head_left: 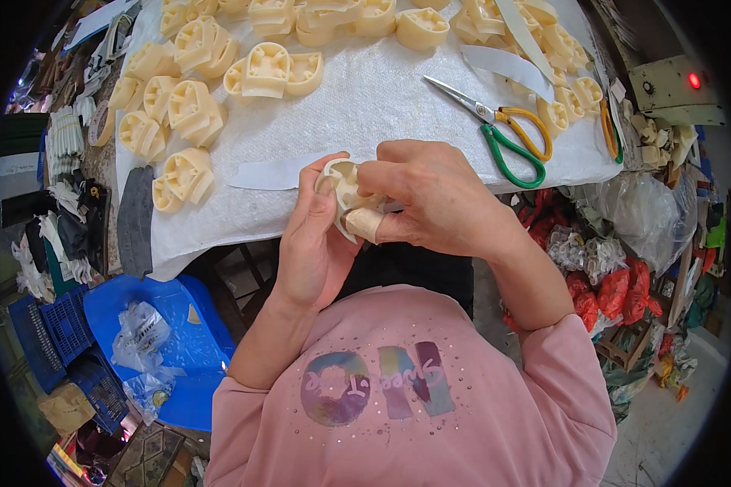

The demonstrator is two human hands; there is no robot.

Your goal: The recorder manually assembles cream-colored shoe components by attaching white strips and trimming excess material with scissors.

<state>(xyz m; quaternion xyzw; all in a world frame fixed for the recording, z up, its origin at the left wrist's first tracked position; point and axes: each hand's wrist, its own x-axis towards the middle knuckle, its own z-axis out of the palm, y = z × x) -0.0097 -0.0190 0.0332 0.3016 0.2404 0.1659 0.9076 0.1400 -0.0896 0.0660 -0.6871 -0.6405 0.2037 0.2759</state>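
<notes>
A cream moulded plastic piece (343, 180) with a curved wall and inner ribs is held over the table's near edge. My left hand (310, 235) is closed around its left side, thumb on the near wall. From the right my right hand (434, 191) grips it too, its index finger curled into the hollow. A beige wrap covers my right thumb, which presses near the piece's lower edge. My fingers hide part of the piece. Just beyond my left hand lies a white strip (268, 174) on the cloth.
Similar cream pieces (196, 112) crowd the far and left parts of the white cloth (357, 97). Scissors (499, 134) with green and yellow handles lie open at right. A blue plastic chair (195, 385) stands lower left; red bags (617, 296) are piled at right.
</notes>
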